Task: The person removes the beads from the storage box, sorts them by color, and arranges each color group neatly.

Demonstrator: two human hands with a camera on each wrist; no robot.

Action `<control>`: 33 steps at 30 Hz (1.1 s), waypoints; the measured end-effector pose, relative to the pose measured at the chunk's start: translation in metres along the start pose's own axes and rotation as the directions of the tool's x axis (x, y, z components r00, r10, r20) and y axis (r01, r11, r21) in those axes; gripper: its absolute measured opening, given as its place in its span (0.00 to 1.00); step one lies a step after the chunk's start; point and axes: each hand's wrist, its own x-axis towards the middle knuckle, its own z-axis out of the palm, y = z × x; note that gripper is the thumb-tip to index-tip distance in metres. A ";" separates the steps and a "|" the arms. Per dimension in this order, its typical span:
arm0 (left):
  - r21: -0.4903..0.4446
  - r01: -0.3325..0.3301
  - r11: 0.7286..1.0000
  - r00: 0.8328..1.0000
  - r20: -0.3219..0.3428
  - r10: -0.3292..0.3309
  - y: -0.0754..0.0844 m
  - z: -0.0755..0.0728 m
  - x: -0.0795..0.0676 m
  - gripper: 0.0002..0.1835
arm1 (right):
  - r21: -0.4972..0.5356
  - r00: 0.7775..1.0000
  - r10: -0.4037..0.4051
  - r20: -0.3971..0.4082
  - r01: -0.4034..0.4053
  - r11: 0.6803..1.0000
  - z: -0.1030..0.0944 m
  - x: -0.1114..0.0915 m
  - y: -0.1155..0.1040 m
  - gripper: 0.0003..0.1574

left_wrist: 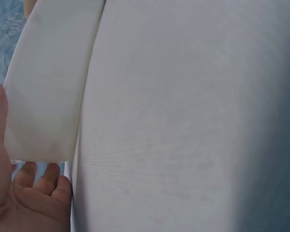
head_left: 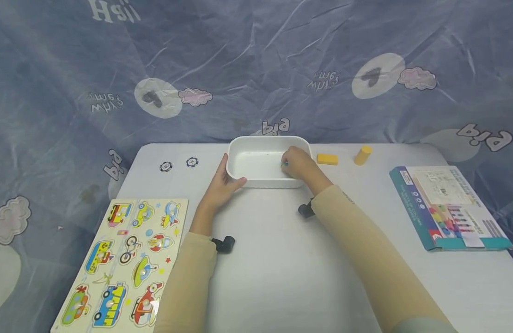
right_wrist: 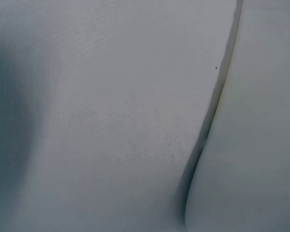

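Note:
A white plastic bin (head_left: 268,183) stands at the far edge of the table in the head view. My left hand (head_left: 223,185) grips its left end, the thumb at the near corner of the rim and the fingers along the end wall. In the left wrist view, that hand's fingers (left_wrist: 47,180) curl against the end of the bin. My right hand (head_left: 300,163) reaches inside the right end, fingers curled down. A small blue and greenish thing (head_left: 285,163) shows at its fingertips; the rest is hidden. The right wrist view shows only the bin's outer wall (right_wrist: 251,125) and the cloth.
Right of the bin lie a yellow block (head_left: 327,159) and an upright yellow cylinder (head_left: 362,155). Two chip-like discs (head_left: 192,162) lie to the left. A wooden peg puzzle board (head_left: 127,259) covers the near left, and a teal-edged box (head_left: 449,208) lies at the right.

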 end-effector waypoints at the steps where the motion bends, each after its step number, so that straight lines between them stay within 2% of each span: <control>1: -0.007 0.010 1.000 1.000 0.002 -0.010 0.003 -0.001 -0.002 0.54 | 0.001 1.000 0.009 -0.002 -0.009 1.000 0.000 0.000 0.000 0.16; 4: -0.023 0.024 0.999 1.000 0.013 -0.023 0.003 -0.003 -0.005 0.53 | -0.003 1.000 0.024 -0.005 -0.024 1.000 0.001 0.000 -0.001 0.15; 9: -0.004 -0.029 1.000 1.000 -0.011 0.029 -0.023 -0.001 0.003 0.52 | -0.024 0.999 0.036 -0.002 -0.036 0.999 0.003 -0.001 -0.001 0.16; 12: 0.008 -0.050 0.999 0.999 -0.017 0.050 -0.028 -0.002 0.004 0.51 | -0.016 0.999 0.036 -0.010 -0.036 0.999 0.004 0.000 0.000 0.15; 16: 0.013 -0.049 0.999 0.999 -0.015 0.049 -0.026 -0.003 0.001 0.50 | -0.001 0.998 0.001 -0.056 -0.002 1.000 0.003 0.000 0.001 0.14; 19: -0.001 -0.051 0.999 0.999 -0.001 0.051 -0.017 -0.005 -0.003 0.50 | 0.000 0.992 -0.057 -0.115 0.057 0.998 0.000 -0.004 0.000 0.14; 23: 0.000 -0.048 0.999 0.999 0.022 0.048 -0.003 -0.007 -0.010 0.49 | 0.036 0.970 -0.121 -0.211 0.131 0.991 -0.005 -0.017 -0.003 0.15; 26: 0.007 -0.038 0.999 0.999 0.025 0.038 0.000 -0.009 -0.012 0.48 | 0.093 0.954 -0.137 -0.266 0.167 0.982 -0.007 -0.032 -0.010 0.14; 30: -0.018 -0.025 1.000 0.999 0.021 0.026 -0.004 -0.009 -0.010 0.47 | 0.147 0.936 -0.169 -0.308 0.222 0.964 -0.005 -0.054 -0.021 0.13; 33: -0.039 -0.022 0.999 1.000 0.016 0.022 -0.015 -0.009 -0.005 0.47 | 0.163 0.920 -0.212 -0.329 0.276 0.947 0.002 -0.068 -0.027 0.12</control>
